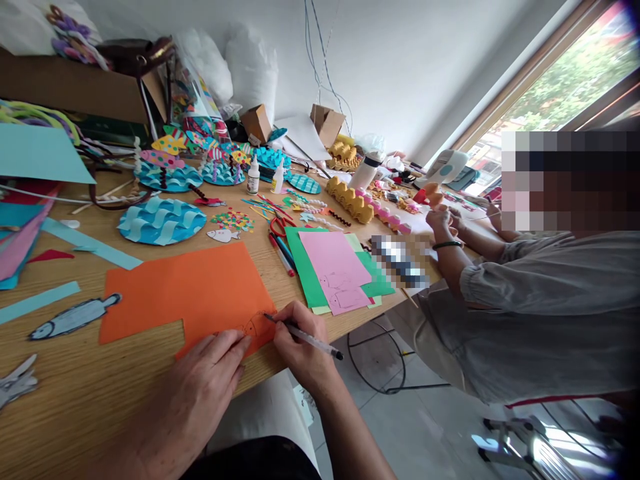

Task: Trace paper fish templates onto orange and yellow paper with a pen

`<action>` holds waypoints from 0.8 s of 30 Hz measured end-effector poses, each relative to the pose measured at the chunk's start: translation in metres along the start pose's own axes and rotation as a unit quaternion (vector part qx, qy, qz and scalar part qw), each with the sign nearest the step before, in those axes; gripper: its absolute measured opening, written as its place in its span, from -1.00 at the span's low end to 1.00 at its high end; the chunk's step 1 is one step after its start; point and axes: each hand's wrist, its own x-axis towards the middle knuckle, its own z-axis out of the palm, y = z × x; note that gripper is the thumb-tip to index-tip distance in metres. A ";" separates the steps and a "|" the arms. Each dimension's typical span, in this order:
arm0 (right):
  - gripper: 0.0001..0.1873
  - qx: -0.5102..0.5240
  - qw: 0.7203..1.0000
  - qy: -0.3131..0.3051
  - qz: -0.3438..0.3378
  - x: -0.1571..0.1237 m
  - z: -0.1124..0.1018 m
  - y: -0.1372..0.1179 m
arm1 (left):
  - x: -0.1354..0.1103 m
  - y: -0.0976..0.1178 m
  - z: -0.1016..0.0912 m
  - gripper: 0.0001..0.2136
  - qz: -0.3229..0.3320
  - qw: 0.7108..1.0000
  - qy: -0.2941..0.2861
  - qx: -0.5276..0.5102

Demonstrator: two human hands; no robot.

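My right hand (306,337) is closed around a pen (317,344), its tip touching an orange sheet (170,287) at the table's front edge. Under the tip is a small fish outline (256,325) drawn in dark line. Lying flat on the sheet's lower edge, just left of the drawing, my left hand (205,373) presses the paper with fingers stretched out. A cut-out blue paper fish (75,317) lies by the sheet's left end. To the right, a pink sheet (335,260) with fish outlines rests on green sheets (309,280).
Scissors (17,381) lie at the left front. Behind are a blue woven paper disc (161,220), confetti (233,221), glue bottles (253,177), markers (283,252) and finished fish pieces (167,170). An egg-carton strip (349,200) stands farther back. At right, a co-worker (540,300) handles small items.
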 end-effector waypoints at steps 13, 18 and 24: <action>-0.88 -0.012 1.000 0.004 0.000 0.000 -0.001 -0.001 | 0.001 0.001 -0.001 -0.70 0.006 1.000 0.007 0.014; -0.88 -0.005 1.000 0.002 0.010 0.000 -0.001 -0.002 | 0.001 0.001 0.000 -0.69 0.015 1.000 0.008 0.025; -0.88 -0.022 1.000 0.002 -0.019 0.001 -0.001 -0.001 | 0.002 0.003 0.000 -0.69 0.026 0.998 0.026 0.044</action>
